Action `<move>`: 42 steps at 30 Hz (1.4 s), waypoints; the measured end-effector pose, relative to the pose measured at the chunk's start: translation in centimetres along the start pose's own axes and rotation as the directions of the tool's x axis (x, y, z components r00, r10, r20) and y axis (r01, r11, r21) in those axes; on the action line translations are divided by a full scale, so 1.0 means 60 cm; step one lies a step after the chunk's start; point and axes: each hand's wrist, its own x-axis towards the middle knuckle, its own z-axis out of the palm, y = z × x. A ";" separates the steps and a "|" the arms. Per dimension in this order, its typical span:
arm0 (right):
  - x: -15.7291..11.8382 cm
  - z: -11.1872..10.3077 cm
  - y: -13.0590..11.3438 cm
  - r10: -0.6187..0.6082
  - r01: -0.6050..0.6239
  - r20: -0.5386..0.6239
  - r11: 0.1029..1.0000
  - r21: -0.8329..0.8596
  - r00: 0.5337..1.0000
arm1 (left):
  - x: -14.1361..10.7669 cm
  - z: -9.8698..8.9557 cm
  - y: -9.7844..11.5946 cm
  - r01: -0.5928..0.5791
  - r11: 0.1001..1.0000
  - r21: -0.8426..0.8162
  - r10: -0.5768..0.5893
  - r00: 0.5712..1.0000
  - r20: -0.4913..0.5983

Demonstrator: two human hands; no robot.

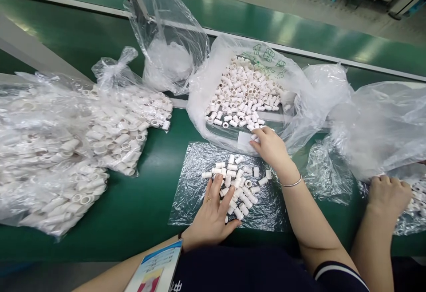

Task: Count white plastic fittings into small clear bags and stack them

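Note:
My left hand (213,214) lies spread over a loose pile of small white plastic pipe fittings (244,190), fingertips touching some of them. The pile rests on a flat clear plastic bag (188,194). My right hand (269,145) is at the near rim of a large open plastic bag (203,88) holding many more of these fittings (246,88). Its thumb and fingers are curled around a few white fittings, partly hidden by the hand. Right beside the fingertips is a small white card (244,140).
Filled clear bags of white fittings (113,145) cover the left of the green table (153,194). An empty-looking clear bag (169,39) stands behind. At the right, another person's hand (389,196) works by more plastic bags (386,119).

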 end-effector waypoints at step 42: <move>0.031 0.014 0.079 0.183 -0.010 -0.233 0.806 0.592 0.955 | -0.001 0.007 -0.004 -0.021 1.000 -0.002 0.021 0.999 -0.030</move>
